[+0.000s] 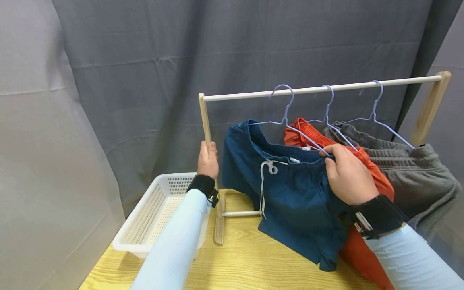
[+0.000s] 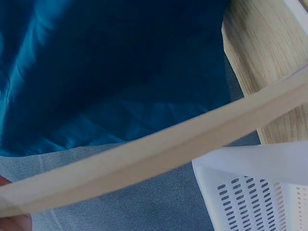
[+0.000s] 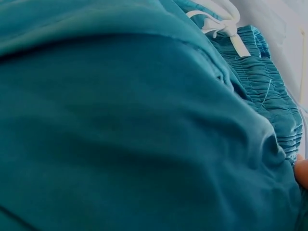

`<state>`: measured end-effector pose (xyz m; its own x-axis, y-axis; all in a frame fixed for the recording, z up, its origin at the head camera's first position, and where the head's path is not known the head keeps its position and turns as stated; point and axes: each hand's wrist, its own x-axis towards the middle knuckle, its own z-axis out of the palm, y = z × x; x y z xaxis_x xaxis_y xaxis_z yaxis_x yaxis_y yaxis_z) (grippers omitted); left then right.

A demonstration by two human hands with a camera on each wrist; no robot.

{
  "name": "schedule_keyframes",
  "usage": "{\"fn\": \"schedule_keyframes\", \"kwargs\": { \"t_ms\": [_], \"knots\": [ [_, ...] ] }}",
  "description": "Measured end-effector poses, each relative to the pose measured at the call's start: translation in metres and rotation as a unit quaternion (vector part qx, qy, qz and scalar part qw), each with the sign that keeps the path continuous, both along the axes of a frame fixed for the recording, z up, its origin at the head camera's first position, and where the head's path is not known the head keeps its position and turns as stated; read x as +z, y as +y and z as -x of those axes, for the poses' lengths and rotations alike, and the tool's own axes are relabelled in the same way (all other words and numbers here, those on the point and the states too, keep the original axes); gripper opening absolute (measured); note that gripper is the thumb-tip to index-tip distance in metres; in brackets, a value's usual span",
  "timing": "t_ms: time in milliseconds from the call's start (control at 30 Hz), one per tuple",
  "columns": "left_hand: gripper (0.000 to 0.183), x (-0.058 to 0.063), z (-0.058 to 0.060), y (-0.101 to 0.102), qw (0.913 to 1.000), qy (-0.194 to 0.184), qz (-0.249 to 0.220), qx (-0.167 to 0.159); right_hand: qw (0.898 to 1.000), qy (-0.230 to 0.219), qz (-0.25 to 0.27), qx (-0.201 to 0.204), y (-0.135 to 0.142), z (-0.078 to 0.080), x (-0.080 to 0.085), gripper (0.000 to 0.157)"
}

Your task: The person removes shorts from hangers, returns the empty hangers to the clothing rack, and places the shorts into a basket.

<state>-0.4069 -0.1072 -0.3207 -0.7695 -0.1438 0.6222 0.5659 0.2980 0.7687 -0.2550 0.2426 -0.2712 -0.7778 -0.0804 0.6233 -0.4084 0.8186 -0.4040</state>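
Observation:
My left hand (image 1: 208,160) grips the left wooden post (image 1: 205,121) of a small clothes rack; in the left wrist view that post (image 2: 144,149) crosses in front of blue cloth. Blue shorts (image 1: 290,201) with a white drawstring (image 1: 263,181) hang by the waistband from a lilac hanger (image 1: 286,108) on the rack's white rail (image 1: 239,96). My right hand (image 1: 349,175) pinches the waistband at the hanger's right end. The right wrist view is mostly filled by the blue shorts (image 3: 144,120), with a fingertip (image 3: 302,172) at the gathered waistband.
Orange shorts (image 1: 304,131) and grey shorts (image 1: 398,161) hang on two more lilac hangers to the right, partly behind my right hand. A white perforated basket (image 1: 141,213) stands left of the rack on the wooden table (image 1: 246,257). Grey cloth (image 1: 127,80) hangs behind.

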Motion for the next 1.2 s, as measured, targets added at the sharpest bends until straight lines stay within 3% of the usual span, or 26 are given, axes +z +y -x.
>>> {"fn": "schedule_keyframes", "kwargs": {
  "t_ms": [300,833,1200],
  "knots": [
    [0.033,0.0,-0.002,-0.001,0.9997,-0.021,-0.004,-0.013,1.0,-0.017,-0.009,0.01,0.002,-0.006,-0.004,0.028],
    [0.038,0.001,-0.003,-0.002,0.9997,-0.02,-0.001,-0.013,0.998,-0.016,-0.043,0.042,0.013,-0.014,-0.017,0.024],
    [0.04,0.001,-0.002,-0.002,0.9994,-0.026,-0.002,-0.021,0.998,0.005,-0.053,0.029,0.019,-0.022,-0.023,0.026]
  ]
}}
